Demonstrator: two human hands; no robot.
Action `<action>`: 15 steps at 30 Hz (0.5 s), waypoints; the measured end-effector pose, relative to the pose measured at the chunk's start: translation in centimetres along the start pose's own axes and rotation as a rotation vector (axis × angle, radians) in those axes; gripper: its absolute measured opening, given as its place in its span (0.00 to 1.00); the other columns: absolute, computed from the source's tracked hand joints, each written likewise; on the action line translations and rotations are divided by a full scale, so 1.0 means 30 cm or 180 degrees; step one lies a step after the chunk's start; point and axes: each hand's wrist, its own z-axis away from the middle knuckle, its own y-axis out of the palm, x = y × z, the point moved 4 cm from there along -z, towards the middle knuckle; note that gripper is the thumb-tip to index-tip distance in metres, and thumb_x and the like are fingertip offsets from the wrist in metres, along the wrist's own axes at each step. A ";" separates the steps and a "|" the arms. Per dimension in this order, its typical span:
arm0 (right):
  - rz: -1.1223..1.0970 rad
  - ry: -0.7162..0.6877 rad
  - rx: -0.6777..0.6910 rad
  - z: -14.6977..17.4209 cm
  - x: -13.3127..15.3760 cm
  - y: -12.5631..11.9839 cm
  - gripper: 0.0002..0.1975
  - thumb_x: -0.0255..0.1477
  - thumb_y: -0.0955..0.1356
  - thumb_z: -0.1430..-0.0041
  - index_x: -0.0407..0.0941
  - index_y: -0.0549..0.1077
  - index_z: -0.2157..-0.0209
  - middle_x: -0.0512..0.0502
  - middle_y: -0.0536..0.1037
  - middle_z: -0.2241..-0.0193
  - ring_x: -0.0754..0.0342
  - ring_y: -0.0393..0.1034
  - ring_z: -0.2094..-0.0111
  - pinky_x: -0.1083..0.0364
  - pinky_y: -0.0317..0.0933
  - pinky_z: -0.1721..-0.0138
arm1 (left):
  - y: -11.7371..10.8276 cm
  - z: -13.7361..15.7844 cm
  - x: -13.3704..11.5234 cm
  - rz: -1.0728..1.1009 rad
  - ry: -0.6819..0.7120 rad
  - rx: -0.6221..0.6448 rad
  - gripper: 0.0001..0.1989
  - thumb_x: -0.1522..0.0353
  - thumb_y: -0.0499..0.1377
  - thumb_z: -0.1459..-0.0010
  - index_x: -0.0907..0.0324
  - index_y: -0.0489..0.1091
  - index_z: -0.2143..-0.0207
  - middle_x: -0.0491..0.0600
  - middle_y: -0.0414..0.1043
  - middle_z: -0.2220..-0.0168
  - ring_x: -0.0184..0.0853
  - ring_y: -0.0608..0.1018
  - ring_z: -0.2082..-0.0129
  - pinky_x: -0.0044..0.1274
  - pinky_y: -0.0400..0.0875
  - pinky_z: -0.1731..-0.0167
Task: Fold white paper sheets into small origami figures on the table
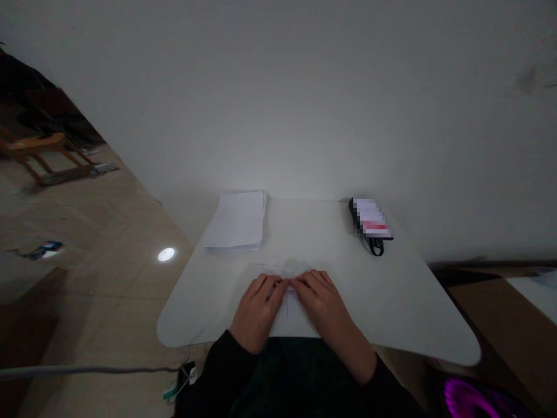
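Chair [47,142], wooden: standing on the floor [130,220].
Cable [87,370], grey: running low across the left foreground.
Table [195,302], white: standing against the wall [304,104].
Stack [237,220], white paper: lying at the table's far left.
Left hand [257,307]: fingers bending, tips pinching the sheet.
Sheet [299,318], white, one line running down it: lying at the table's near edge, between and under the hands.
Right hand [322,305]: fingers curling, tips pinching the sheet, nearly meeting the left's.
Item [372,219], black-edged, looped strap, top blurred: resting at the far right.
Box [491,313], brown: sitting beyond the table's right side.
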 end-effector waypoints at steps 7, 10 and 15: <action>0.0307 -0.0222 0.0046 -0.004 0.032 -0.013 0.09 0.20 0.64 0.39 0.38 0.73 0.59 0.41 0.75 0.66 0.48 0.66 0.62 0.50 0.62 0.60 | -0.008 0.003 -0.023 0.0437 -0.0414 -0.0002 0.16 0.69 0.60 0.43 0.62 0.66 0.51 0.55 0.71 0.54 0.42 0.72 0.54 0.36 0.73 0.55; 0.0470 -0.0267 0.0098 -0.002 0.044 -0.007 0.08 0.20 0.64 0.39 0.37 0.74 0.59 0.41 0.75 0.66 0.48 0.66 0.63 0.50 0.63 0.59 | 0.001 0.001 -0.024 0.0329 -0.0590 0.0090 0.17 0.72 0.61 0.44 0.61 0.67 0.51 0.54 0.71 0.52 0.44 0.72 0.54 0.38 0.73 0.56; 0.0450 -0.0103 0.0170 0.012 0.059 0.000 0.11 0.21 0.65 0.39 0.36 0.72 0.54 0.41 0.76 0.62 0.49 0.68 0.61 0.50 0.63 0.57 | 0.014 0.007 -0.032 0.0331 -0.0704 0.0011 0.20 0.72 0.59 0.43 0.61 0.64 0.48 0.55 0.69 0.52 0.44 0.72 0.52 0.38 0.72 0.54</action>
